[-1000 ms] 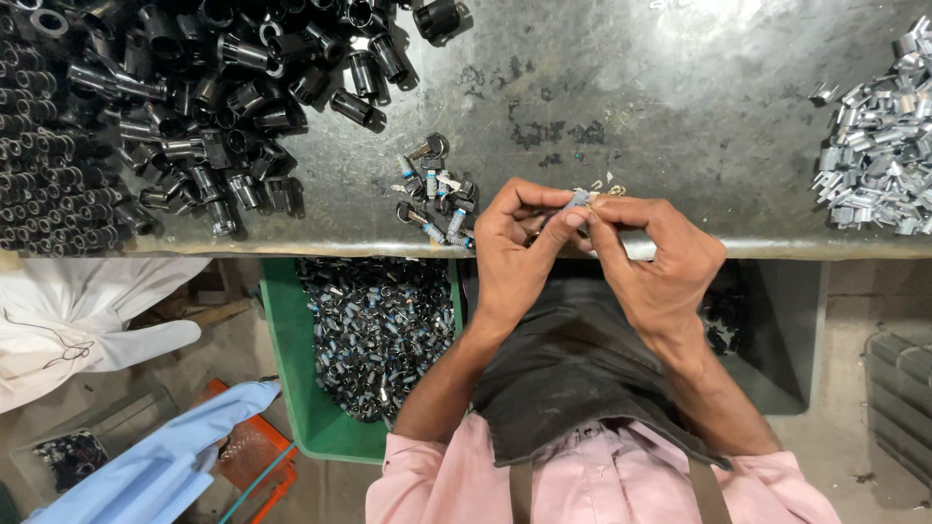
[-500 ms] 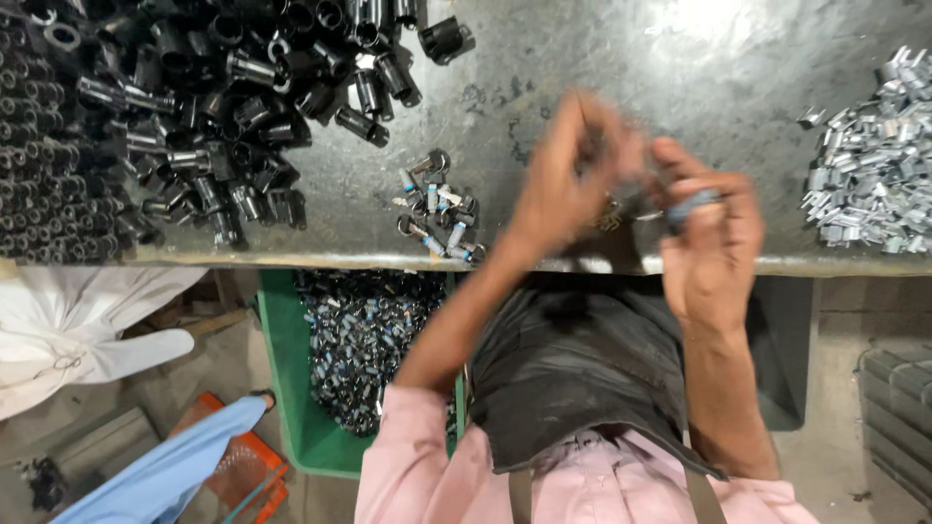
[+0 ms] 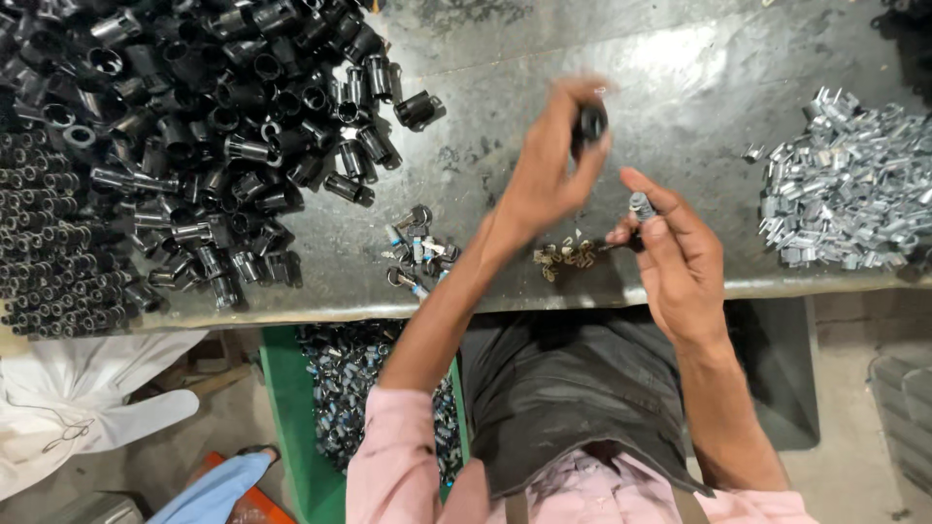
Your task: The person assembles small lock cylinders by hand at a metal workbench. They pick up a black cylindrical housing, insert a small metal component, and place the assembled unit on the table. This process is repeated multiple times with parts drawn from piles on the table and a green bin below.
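Note:
My left hand (image 3: pixel 553 170) is raised over the grey metal bench (image 3: pixel 544 58), fingers pinched around a small black cylindrical part (image 3: pixel 589 123). My right hand (image 3: pixel 680 257) hovers near the bench's front edge and holds a small silver threaded piece (image 3: pixel 641 205) between thumb and fingers. Between the two hands, on the bench, lies a little cluster of brass clips (image 3: pixel 566 256). A small group of mixed metal bits (image 3: pixel 416 254) lies left of my left forearm.
A big heap of black cylindrical housings (image 3: pixel 194 126) covers the bench's left side. A pile of shiny metal clips (image 3: pixel 845 194) sits at the right. Below the bench edge stand a green bin of finished parts (image 3: pixel 340 388), a dark bin (image 3: pixel 777 369) and white sacks (image 3: pixel 87 398).
Both hands were together at the bench's front edge working one piece. Now they are apart: the left hand rose over the bench with a black part, the right stays lower with a silver piece.

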